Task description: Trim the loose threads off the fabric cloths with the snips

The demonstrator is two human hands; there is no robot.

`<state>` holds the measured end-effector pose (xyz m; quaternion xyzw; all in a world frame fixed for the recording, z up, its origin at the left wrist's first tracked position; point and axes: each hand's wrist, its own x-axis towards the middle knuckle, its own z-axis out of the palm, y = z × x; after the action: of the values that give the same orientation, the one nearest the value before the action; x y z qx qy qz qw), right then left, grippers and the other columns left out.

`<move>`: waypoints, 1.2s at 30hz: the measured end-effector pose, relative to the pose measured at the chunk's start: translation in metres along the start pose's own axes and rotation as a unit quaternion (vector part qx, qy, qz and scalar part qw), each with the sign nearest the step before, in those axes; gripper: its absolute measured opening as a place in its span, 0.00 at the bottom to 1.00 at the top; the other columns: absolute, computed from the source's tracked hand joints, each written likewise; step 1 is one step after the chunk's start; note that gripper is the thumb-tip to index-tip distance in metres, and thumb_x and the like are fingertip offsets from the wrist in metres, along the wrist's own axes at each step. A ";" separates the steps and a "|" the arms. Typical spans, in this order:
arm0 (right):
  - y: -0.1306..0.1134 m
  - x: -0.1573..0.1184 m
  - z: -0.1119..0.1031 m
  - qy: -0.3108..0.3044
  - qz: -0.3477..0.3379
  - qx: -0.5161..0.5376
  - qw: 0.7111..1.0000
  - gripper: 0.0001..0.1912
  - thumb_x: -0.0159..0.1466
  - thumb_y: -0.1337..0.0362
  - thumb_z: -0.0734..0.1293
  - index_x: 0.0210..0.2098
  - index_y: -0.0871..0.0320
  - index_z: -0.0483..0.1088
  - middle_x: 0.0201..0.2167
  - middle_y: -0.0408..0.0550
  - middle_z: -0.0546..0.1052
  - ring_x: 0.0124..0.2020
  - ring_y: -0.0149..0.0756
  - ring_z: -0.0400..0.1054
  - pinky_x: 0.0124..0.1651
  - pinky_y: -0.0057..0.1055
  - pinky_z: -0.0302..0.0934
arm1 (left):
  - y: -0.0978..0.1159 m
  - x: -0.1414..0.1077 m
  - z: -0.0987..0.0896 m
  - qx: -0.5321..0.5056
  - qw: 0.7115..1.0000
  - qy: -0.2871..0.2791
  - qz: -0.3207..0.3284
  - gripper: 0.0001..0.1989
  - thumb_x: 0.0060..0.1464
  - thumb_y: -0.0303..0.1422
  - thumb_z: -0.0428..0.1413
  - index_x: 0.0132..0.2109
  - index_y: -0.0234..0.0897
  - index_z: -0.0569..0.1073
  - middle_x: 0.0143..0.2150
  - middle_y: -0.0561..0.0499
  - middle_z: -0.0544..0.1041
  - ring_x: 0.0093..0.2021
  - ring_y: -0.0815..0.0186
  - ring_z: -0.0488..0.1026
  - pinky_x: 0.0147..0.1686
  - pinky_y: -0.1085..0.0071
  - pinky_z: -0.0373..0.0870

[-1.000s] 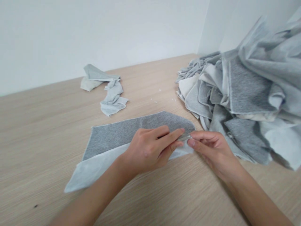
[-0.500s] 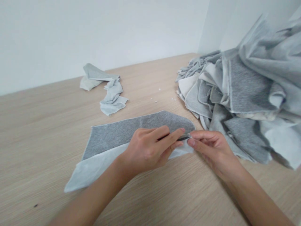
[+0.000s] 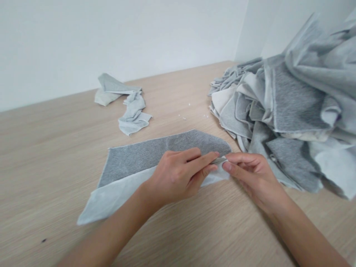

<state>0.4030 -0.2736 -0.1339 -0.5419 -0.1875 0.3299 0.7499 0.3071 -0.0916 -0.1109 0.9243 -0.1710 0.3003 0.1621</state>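
Here's the wooden table (image 3: 69,144), with a big tumbled pile of grey fabric (image 3: 297,100) at its right. In front of the person lies the cloth (image 3: 136,159), long axis running left to right and angling slightly away, tapered end pointing at the pile: heathered grey on the far side, a whitish strip nearer. The left hand (image 3: 178,174) is over it, fingertips at the fold; pinching or just pressing, can't tell. The right hand (image 3: 253,178) nips the tapered end, thumb against finger! Beyond, tiny white specks (image 3: 184,118).
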 end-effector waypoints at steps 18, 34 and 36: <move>0.000 -0.001 -0.001 0.017 0.001 -0.002 1.000 0.06 0.52 0.62 0.79 0.30 0.53 0.82 0.27 0.43 0.82 0.26 0.28 0.72 0.32 0.25 0.66 | 0.000 0.001 -0.001 0.052 0.998 0.015 0.025 0.12 0.66 0.34 0.56 0.52 0.33 0.77 0.29 0.53 0.75 0.22 0.75 0.66 0.18 0.77 0.55; 0.004 -0.004 0.002 0.016 -0.344 -0.272 0.898 0.13 0.60 0.76 0.70 0.37 0.51 0.81 0.36 0.47 0.81 0.36 0.36 0.75 0.39 0.34 0.69 | -0.020 0.005 -0.019 -0.125 0.989 0.040 -0.072 0.12 0.63 0.33 0.58 0.51 0.33 0.77 0.32 0.50 0.78 0.28 0.72 0.72 0.29 0.76 0.69; 0.002 -0.005 0.003 0.013 -0.374 -0.304 0.876 0.14 0.59 0.78 0.70 0.37 0.52 0.81 0.35 0.47 0.81 0.36 0.36 0.75 0.38 0.33 0.69 | -0.022 0.004 -0.022 -0.153 0.985 0.014 -0.080 0.12 0.63 0.34 0.58 0.51 0.34 0.78 0.31 0.51 0.78 0.26 0.73 0.70 0.27 0.77 0.67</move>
<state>0.3965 -0.2747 -0.1345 -0.6369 -0.4574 -0.0556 0.6181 0.3085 -0.0640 -0.0964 0.8950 -0.1377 0.2695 0.3277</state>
